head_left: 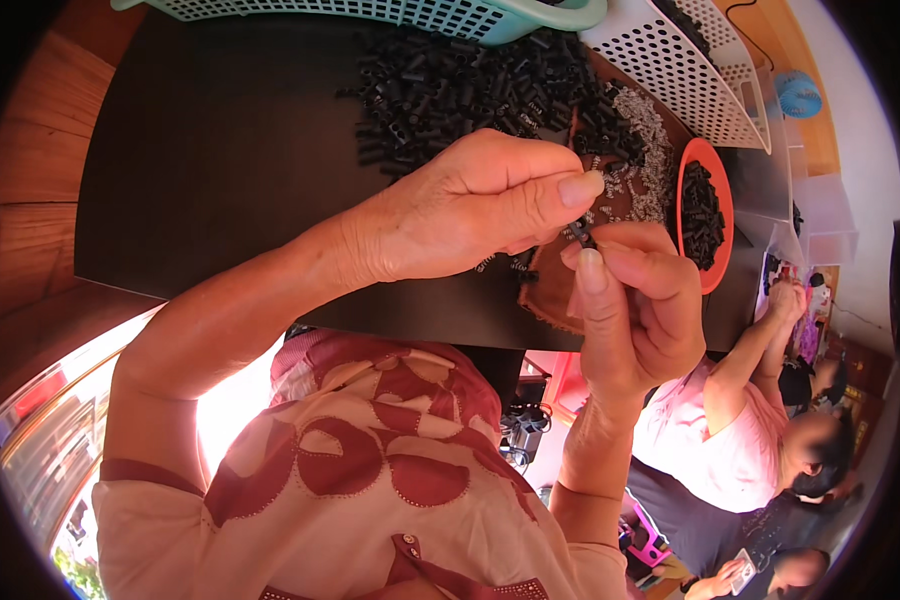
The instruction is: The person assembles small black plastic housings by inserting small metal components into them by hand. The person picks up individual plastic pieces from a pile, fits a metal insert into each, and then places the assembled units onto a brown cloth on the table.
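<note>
Over the dark table, my left hand (470, 200) and my right hand (645, 310) meet, both closed in a pinch. Between their fingertips is a small dark part (579, 232), mostly covered by the fingers, so its exact kind does not show. Just beyond my left hand spreads a heap of short black plastic tubes (440, 90). Small metal springs (647, 125) lie scattered beyond my right hand, on a brown mat (553, 290) that passes under both hands.
An orange-red bowl (727, 205) of black pieces stands right of the springs. A teal basket (555, 18) and a white perforated basket (660, 62) line the table's (210, 150) far side. Clear plastic boxes (830, 215) sit farther right. Someone in a pink shirt (715, 430) works at the right.
</note>
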### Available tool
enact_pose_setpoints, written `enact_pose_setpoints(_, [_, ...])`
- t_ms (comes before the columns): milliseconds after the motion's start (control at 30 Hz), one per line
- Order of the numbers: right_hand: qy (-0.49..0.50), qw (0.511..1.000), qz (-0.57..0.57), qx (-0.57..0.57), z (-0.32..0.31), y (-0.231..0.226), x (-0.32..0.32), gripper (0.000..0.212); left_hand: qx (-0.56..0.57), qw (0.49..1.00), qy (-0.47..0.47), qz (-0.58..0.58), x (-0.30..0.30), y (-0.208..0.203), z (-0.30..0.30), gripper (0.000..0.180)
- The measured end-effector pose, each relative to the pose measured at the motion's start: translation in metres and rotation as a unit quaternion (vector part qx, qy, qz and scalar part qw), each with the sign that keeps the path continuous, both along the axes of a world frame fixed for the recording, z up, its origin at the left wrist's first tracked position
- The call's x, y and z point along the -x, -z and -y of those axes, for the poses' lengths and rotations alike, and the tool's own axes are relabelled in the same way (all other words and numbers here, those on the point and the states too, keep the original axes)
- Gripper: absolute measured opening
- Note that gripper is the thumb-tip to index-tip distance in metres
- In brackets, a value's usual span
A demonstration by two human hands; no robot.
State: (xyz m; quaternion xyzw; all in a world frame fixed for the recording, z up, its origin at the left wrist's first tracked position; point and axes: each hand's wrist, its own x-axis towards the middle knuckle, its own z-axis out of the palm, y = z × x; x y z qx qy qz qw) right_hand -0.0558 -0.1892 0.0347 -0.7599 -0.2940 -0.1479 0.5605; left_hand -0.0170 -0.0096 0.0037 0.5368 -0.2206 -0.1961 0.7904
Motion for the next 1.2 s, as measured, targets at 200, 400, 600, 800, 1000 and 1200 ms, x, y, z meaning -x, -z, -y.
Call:
enact_pose_setpoints(200, [0.052, 0.997, 0.028, 0.043, -0.005, -0.004, 0.005, 0.017, -0.001, 1.000, -0.007, 0.027, 0.000, 0.002, 0.003, 0.040])
enact_pose_setpoints(400, [0.052, 0.998, 0.017, 0.027, -0.006, -0.002, 0.006, 0.016, 0.013, 0.997, 0.010, 0.070, -0.001, 0.000, 0.003, 0.041])
enact_pose_setpoints(600, [0.018, 0.996, -0.057, -0.061, -0.003, -0.002, 0.005, 0.017, 0.022, 0.997, 0.064, -0.024, 0.000, -0.007, 0.000, 0.041])
enact_pose_setpoints(800, [0.041, 0.998, 0.009, 0.035, 0.001, 0.005, 0.009, 0.020, 0.037, 0.995, 0.072, -0.052, 0.000, -0.005, 0.000, 0.040])
enact_pose_setpoints(1000, [0.080, 0.994, 0.039, 0.067, -0.002, 0.010, 0.011, 0.022, 0.053, 0.994, 0.052, -0.075, 0.001, -0.004, 0.004, 0.038])
enact_pose_setpoints(1200, [0.091, 0.992, 0.047, 0.075, -0.002, 0.013, 0.013, 0.021, 0.042, 0.996, 0.050, -0.058, 0.002, -0.003, 0.004, 0.037])
